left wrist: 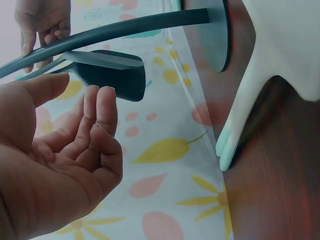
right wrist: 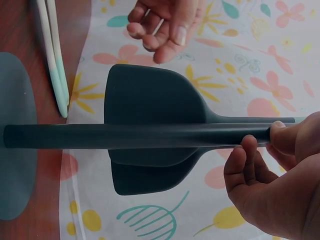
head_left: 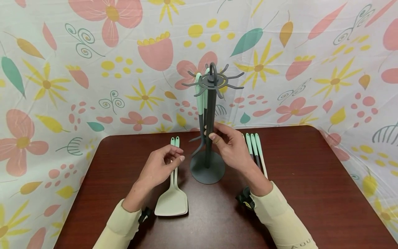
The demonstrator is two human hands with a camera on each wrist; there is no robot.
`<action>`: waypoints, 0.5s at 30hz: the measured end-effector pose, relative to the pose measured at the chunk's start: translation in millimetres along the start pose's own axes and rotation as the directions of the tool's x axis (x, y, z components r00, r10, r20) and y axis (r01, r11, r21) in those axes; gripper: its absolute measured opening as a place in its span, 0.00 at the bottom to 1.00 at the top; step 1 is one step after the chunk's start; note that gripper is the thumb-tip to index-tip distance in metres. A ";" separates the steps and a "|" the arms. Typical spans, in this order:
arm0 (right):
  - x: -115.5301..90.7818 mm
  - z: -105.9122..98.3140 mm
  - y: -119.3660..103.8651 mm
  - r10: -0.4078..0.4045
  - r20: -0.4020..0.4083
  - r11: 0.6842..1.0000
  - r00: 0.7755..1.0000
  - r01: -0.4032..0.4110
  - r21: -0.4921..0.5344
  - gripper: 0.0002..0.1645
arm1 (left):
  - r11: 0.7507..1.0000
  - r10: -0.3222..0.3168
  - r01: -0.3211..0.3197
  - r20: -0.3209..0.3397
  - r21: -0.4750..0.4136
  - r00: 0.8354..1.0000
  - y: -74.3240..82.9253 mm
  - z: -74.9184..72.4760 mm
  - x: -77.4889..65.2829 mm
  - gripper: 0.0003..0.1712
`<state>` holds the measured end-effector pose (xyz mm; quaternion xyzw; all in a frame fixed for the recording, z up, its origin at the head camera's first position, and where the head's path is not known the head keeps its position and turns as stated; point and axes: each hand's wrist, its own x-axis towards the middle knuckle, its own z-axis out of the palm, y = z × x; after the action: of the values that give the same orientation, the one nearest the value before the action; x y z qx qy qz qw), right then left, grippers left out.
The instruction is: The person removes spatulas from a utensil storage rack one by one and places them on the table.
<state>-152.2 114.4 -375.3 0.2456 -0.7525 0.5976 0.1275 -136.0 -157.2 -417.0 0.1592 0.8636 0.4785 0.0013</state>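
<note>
A dark grey utensil stand [head_left: 211, 110] with a round base and a ring of hooks stands upright on the table. My right hand [head_left: 231, 147] grips its pole at mid height, thumb in front. Two dark spatulas [right wrist: 155, 95] with mint handles hang from hooks on its left side, their blades behind the pole in the right wrist view. My left hand [head_left: 160, 166] hovers left of the stand, fingers loosely bent and holding nothing. Below it lie two cream turners [head_left: 171, 204], one on top of the other, mint handle ends pointing away.
Several more utensils [head_left: 255, 143] with mint handles lie to the right, partly hidden behind my right hand and forearm. The brown table [head_left: 102, 207] meets a flower-printed cloth [head_left: 264, 103] at its back edge.
</note>
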 end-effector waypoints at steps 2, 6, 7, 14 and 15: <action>-0.1 -0.1 0.2 0.000 0.003 1.000 1.000 0.000 0.004 0.20 | 1.000 0.009 -0.009 -0.001 0.004 1.000 1.5 -0.1 2.3 0.07; -0.7 -0.5 0.1 0.005 0.003 1.000 1.000 -0.005 0.004 0.20 | 1.000 0.025 -0.025 -0.006 0.014 1.000 6.4 -0.7 6.6 0.06; -0.7 -0.5 0.1 0.007 0.003 1.000 1.000 -0.007 0.005 0.20 | 1.000 0.027 -0.026 -0.009 0.015 1.000 7.5 -0.7 7.4 0.06; -0.5 -0.4 -1.6 0.017 0.004 1.000 1.000 -0.017 0.000 0.21 | 0.999 0.043 -0.042 -0.003 0.011 0.999 11.5 -0.5 10.5 0.07; -0.6 -0.4 -2.1 0.020 0.005 1.000 1.000 -0.020 -0.001 0.20 | 0.999 0.045 -0.045 -0.002 0.008 0.999 12.1 -0.6 10.6 0.08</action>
<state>-150.6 114.5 -373.7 0.2396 -0.7554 0.5980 0.1199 -142.8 -148.9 -405.1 0.1782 0.8616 0.4752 -0.0111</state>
